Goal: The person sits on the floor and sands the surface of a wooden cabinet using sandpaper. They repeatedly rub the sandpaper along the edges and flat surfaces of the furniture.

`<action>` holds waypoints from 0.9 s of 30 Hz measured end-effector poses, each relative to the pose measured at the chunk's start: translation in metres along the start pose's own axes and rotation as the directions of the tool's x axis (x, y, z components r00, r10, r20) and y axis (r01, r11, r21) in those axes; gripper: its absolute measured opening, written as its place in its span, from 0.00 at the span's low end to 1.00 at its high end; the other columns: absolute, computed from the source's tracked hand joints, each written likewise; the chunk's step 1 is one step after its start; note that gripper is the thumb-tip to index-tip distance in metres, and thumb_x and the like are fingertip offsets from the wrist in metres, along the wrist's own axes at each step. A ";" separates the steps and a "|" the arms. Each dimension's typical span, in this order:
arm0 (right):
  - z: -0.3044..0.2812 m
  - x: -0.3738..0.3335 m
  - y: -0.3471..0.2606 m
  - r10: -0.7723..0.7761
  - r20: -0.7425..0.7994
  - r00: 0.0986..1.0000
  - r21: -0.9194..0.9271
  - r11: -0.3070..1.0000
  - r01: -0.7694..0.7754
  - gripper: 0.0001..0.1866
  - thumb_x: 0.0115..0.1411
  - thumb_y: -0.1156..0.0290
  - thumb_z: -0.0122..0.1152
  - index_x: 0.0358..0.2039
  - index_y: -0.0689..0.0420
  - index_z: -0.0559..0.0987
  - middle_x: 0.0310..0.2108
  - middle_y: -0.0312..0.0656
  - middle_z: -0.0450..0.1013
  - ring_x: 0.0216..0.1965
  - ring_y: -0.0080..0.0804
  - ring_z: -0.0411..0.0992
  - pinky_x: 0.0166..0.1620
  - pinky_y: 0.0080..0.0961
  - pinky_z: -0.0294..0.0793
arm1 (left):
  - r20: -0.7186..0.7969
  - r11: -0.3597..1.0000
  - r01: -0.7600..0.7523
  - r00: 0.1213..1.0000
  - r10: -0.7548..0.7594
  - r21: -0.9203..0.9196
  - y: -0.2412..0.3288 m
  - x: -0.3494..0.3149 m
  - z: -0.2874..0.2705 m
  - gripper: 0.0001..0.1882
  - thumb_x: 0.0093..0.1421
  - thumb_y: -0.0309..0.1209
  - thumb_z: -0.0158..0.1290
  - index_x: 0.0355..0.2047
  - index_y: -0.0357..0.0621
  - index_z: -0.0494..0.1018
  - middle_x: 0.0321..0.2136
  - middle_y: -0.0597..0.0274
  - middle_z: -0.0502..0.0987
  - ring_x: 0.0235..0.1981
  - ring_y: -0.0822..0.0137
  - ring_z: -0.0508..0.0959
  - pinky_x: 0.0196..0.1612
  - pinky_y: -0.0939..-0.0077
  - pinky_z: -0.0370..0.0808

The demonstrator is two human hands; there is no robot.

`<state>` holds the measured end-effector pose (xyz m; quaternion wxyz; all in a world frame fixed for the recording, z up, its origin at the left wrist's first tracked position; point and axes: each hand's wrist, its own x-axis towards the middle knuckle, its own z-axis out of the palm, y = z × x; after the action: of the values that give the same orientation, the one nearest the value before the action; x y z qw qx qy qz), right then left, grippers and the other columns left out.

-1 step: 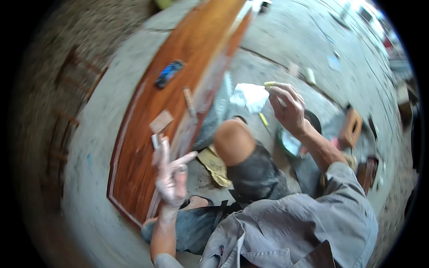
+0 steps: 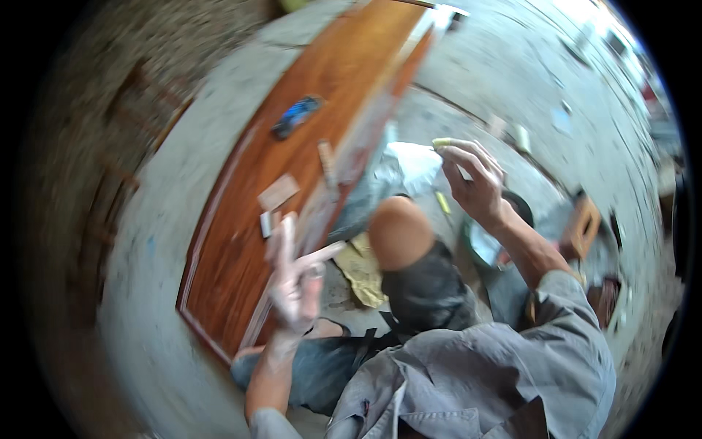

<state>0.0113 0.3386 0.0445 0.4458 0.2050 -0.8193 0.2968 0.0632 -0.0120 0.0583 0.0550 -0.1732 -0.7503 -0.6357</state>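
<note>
My left hand is raised over the near part of a long reddish-brown wooden panel, its fingers spread and nothing in them. Whitish dust covers its skin. A small white block and a flat tan square piece lie on the panel just past its fingertips. On the right, my right hand is held up with bent fingers drawn together. A yellow covering or piece shows at one fingertip. Beside it is a crumpled white sheet; whether the fingers touch it I cannot tell.
Farther up the panel lie a blue-and-black object and a narrow strip. Crumpled yellow paper is on the floor by my knee. To the right are a round container, a wooden block with a slot and a yellow stick.
The panel and floor items have shifted right and slightly down in the picture. My left hand appears a little farther right; my right hand keeps nearly the same place and pose.
</note>
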 end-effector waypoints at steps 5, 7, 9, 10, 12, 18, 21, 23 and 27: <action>0.069 0.065 -0.094 -0.140 0.319 0.937 0.367 0.930 0.015 0.14 0.50 0.87 0.65 0.38 0.62 0.81 0.39 0.49 0.81 0.38 0.49 0.79 0.42 0.37 0.78 | -0.015 0.982 -0.103 0.995 0.102 -0.160 0.022 0.015 -0.020 0.24 0.75 0.39 0.43 0.63 0.36 0.68 0.56 0.50 0.75 0.65 0.60 0.71 0.72 0.58 0.53; 0.093 0.064 -0.119 -0.294 0.369 0.881 0.446 0.888 0.110 0.11 0.52 0.87 0.64 0.35 0.61 0.78 0.32 0.47 0.78 0.32 0.49 0.76 0.37 0.38 0.75 | -0.054 0.960 -0.131 0.991 0.122 -0.246 0.033 0.006 -0.042 0.24 0.76 0.40 0.42 0.63 0.37 0.68 0.52 0.51 0.79 0.66 0.61 0.70 0.74 0.59 0.49; 0.111 0.064 -0.140 -0.406 0.452 0.795 0.534 0.836 0.123 0.12 0.51 0.86 0.64 0.35 0.61 0.77 0.29 0.46 0.77 0.29 0.47 0.75 0.35 0.37 0.74 | -0.094 0.921 -0.086 0.994 0.054 -0.380 0.036 -0.008 -0.059 0.24 0.76 0.41 0.41 0.62 0.38 0.68 0.48 0.53 0.84 0.66 0.63 0.69 0.75 0.59 0.46; 0.121 0.059 -0.155 -0.417 0.484 0.770 0.550 0.829 0.103 0.12 0.51 0.86 0.65 0.35 0.60 0.77 0.29 0.46 0.76 0.28 0.47 0.74 0.35 0.37 0.74 | -0.115 0.883 -0.040 0.993 -0.016 -0.468 0.030 -0.021 -0.070 0.24 0.76 0.42 0.41 0.63 0.38 0.67 0.51 0.51 0.82 0.64 0.62 0.72 0.72 0.59 0.53; 0.138 0.064 -0.179 -0.473 0.468 0.747 0.616 0.780 0.108 0.12 0.51 0.85 0.65 0.36 0.60 0.77 0.26 0.45 0.74 0.27 0.45 0.74 0.34 0.36 0.74 | -0.135 0.764 0.010 0.983 -0.127 -0.645 0.021 -0.034 -0.083 0.25 0.76 0.43 0.41 0.63 0.39 0.66 0.56 0.49 0.78 0.60 0.60 0.76 0.67 0.58 0.67; 0.172 0.068 -0.213 -0.536 0.479 0.695 0.679 0.728 0.093 0.13 0.53 0.86 0.64 0.39 0.60 0.76 0.26 0.43 0.74 0.27 0.41 0.74 0.34 0.35 0.74 | -0.286 0.711 -0.018 0.923 -0.259 -0.703 0.012 -0.063 -0.115 0.29 0.76 0.47 0.39 0.66 0.37 0.62 0.53 0.50 0.81 0.61 0.61 0.75 0.66 0.56 0.65; 0.184 0.068 -0.230 -0.447 0.556 0.701 0.669 0.741 -0.059 0.09 0.57 0.85 0.62 0.38 0.61 0.76 0.26 0.44 0.75 0.25 0.37 0.75 0.31 0.32 0.74 | -0.287 0.661 0.022 0.890 -0.356 -0.750 0.006 -0.068 -0.132 0.32 0.76 0.49 0.38 0.70 0.37 0.57 0.53 0.50 0.80 0.62 0.62 0.73 0.68 0.56 0.60; 0.193 0.066 -0.237 -0.377 0.585 0.718 0.658 0.738 -0.148 0.07 0.59 0.84 0.61 0.38 0.62 0.76 0.26 0.44 0.76 0.23 0.34 0.75 0.30 0.30 0.75 | -0.303 0.643 0.009 0.877 -0.373 -0.766 -0.001 -0.073 -0.140 0.33 0.76 0.50 0.37 0.70 0.39 0.57 0.54 0.50 0.80 0.63 0.62 0.72 0.68 0.56 0.60; 0.210 0.063 -0.239 -0.440 0.592 0.675 0.696 0.701 -0.154 0.07 0.59 0.83 0.62 0.39 0.63 0.76 0.28 0.45 0.77 0.25 0.33 0.77 0.32 0.28 0.76 | -0.290 0.652 0.024 0.883 -0.370 -0.758 0.006 -0.076 -0.154 0.35 0.75 0.54 0.35 0.70 0.39 0.56 0.56 0.52 0.79 0.63 0.60 0.72 0.68 0.57 0.61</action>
<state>-0.0054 0.0169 0.0815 -0.0027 0.5261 -0.7292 0.4376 0.1152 -0.1756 0.0698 0.0692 0.0453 -0.4144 -0.9063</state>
